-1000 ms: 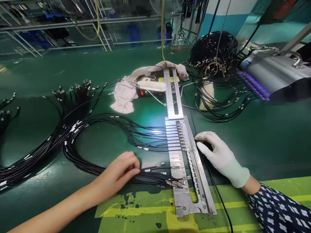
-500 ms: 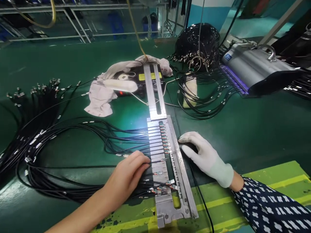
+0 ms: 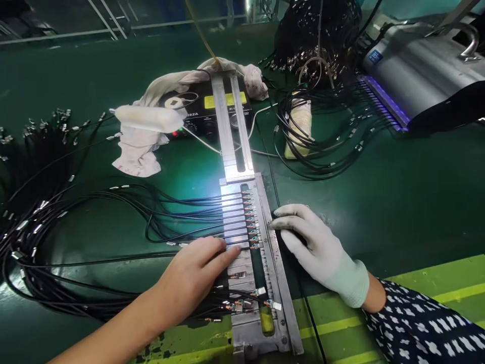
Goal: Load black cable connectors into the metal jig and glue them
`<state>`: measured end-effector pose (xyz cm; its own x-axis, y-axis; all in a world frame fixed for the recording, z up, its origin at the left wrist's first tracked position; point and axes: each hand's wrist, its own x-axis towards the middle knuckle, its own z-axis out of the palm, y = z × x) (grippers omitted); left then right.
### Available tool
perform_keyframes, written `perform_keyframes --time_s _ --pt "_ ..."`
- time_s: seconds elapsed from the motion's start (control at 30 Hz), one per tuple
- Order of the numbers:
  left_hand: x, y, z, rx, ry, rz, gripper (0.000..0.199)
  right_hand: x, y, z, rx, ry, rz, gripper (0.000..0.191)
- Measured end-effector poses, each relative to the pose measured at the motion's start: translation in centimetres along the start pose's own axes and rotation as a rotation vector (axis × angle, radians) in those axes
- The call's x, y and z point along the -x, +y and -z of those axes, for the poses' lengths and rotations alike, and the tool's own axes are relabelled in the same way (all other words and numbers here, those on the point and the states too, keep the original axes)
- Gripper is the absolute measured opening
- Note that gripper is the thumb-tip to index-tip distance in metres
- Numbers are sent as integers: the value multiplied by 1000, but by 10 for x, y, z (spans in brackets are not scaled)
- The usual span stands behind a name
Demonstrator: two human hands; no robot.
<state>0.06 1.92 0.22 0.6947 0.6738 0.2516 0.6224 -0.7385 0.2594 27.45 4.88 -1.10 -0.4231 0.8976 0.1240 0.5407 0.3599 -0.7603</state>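
Note:
A metal slotted fixture (image 3: 238, 323) lies lengthwise in front of me, with several thin black cables (image 3: 197, 203) set side by side across its upper half. Small metal connectors (image 3: 250, 221) sit at the cable ends over the slot. My bare left hand (image 3: 199, 268) is closed, thumb and forefinger on one cable at the fixture's left edge, its connector (image 3: 256, 246) in the row. Below it, loose cable ends (image 3: 242, 306) rest across the lower part. In a white glove, my right hand (image 3: 322, 253) has its fingers apart, fingertips at the fixture's right edge.
A control box (image 3: 204, 114) with a pale cloth (image 3: 138, 156) and a white cylindrical piece (image 3: 147, 119) stands behind the fixture. A silver lamp housing (image 3: 428, 71) glows purple at the right. Cable bundles (image 3: 26, 217) lie left; a black coil (image 3: 318, 35) sits at the back.
My left hand has moved the cable so its connector now lies in line with the row over the slot. My right fingertips have come to the fixture's edge. The view has tilted downward.

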Motion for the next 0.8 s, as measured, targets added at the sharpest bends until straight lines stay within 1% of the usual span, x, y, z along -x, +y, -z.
perform_keyframes --time_s 0.07,0.13,0.3,0.37,0.43,0.47,0.53,0.6,0.7,0.8 --pt "1 -1 0 -9 -12 -8 29 2 1 0 39 -7 63 24" --pt "2 -2 -3 7 4 -4 29 3 1 0 88 -15 141 28" --pt "8 -3 -10 140 -39 58 27 5 3 -1 178 -65 319 40" --pt "12 -1 -9 114 -13 93 31 4 4 -1 234 -105 363 46" --pt "17 2 -6 24 -12 140 37 3 4 -1 311 -137 391 50" --pt "19 3 -5 -19 -35 153 40 2 4 -2 349 -143 402 50" --pt "22 4 -3 -64 -99 145 46 1 5 -2 406 -146 422 48" --pt "22 4 -1 -59 -130 118 47 0 5 -3 427 -136 443 44" --pt "21 5 4 14 -150 148 46 1 5 -3 400 -120 457 42" --pt "25 9 13 188 -152 271 37 3 4 -2 340 -96 437 43"
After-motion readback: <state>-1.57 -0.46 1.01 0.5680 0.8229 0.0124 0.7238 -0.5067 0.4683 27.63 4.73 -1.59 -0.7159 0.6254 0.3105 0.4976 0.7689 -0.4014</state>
